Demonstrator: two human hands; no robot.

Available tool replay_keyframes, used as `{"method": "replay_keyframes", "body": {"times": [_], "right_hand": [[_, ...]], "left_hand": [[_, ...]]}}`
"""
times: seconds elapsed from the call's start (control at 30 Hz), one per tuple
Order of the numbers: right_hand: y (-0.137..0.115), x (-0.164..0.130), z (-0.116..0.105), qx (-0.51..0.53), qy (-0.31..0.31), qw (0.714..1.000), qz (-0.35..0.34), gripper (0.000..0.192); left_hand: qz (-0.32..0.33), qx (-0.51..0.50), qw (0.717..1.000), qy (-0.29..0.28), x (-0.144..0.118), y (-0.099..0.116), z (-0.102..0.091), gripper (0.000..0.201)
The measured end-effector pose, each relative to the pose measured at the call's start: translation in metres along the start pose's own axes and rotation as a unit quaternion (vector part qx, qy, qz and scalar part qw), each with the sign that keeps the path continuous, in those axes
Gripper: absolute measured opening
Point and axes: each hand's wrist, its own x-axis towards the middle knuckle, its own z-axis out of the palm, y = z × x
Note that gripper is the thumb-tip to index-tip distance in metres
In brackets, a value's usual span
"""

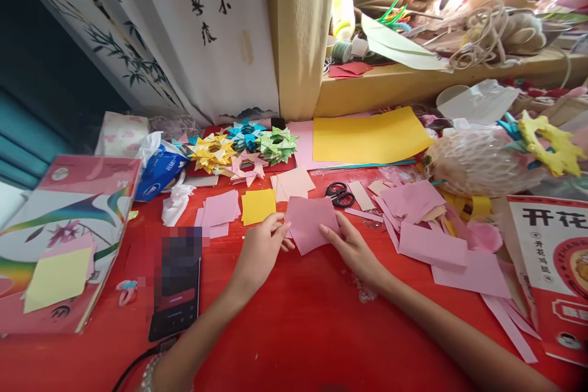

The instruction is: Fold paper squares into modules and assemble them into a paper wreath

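A square sheet of pink paper (309, 225) is held up slightly above the red table. My right hand (356, 252) grips its right edge, the thumb lying on top and the other fingers behind. At the sheet's left edge my left hand (261, 250) is closed in a pinch, with part of the fingertips hidden. Just behind the sheet lie black-handled scissors (340, 194), and beyond its left corner are a yellow paper square (258, 206) and a stack of pink squares (220, 209).
Folded paper star rings (245, 147) sit at the back, beside a large yellow sheet (367, 136). Pink offcuts (432, 245) spread to the right, near a printed bag (551, 269). On the left are a phone (177, 288), a tissue pack (160, 170) and a paper package (68, 196).
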Motion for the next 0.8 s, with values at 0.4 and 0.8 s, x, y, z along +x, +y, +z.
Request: {"method": "replay_keyframes", "body": {"times": [0.4,0.8], "right_hand": [[0.007,0.014,-0.038,-0.189,0.055,0.978,-0.065,0.015],[0.009,0.02,-0.05,-0.153,0.042,0.981,-0.109,0.027]], "left_hand": [[0.096,-0.02,0.985,0.139,0.029,0.003,0.067,0.051],[0.143,-0.071,0.985,0.065,0.04,0.005,0.066,0.033]]}}
